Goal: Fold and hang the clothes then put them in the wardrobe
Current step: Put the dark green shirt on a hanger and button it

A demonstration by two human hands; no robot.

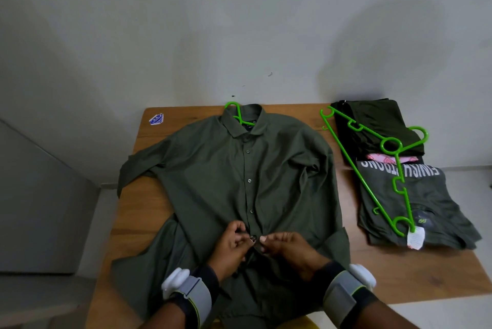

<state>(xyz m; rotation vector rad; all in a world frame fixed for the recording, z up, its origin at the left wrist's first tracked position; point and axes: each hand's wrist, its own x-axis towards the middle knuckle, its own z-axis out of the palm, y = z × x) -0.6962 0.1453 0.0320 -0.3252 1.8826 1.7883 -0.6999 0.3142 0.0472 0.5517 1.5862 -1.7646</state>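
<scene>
Olive-green long-sleeved button-front shirt [213, 182] lies face up and spread flat on the brown wooden table [143, 211], collar toward the wall. The hook of a bright green plastic hanger [234, 109] sticks out at the collar. The upper buttons are fastened.

Both hands work low on the front placket. Left hand [230, 244]: fingers curled, pinching the cloth at a small dark button [253, 237]. Right hand [287, 247]: thumb and forefinger pinching the placket edge just beside that button. Each wrist carries a grey strap with a white device [175, 282].

Edges: one sleeve reaches past the table's left edge, and the hem runs over the near edge toward the person. A strip of bare wood shows on the left, and another between the shirt and the folded pile on the right.

That pile sits along the right side: a dark folded garment [378, 121] at the back and a grey folded T-shirt with white lettering [415, 211] in front, its corner at the table's right edge. A second green hanger [396, 155] lies across both. A blue sticker [156, 119] marks the far left corner.
</scene>
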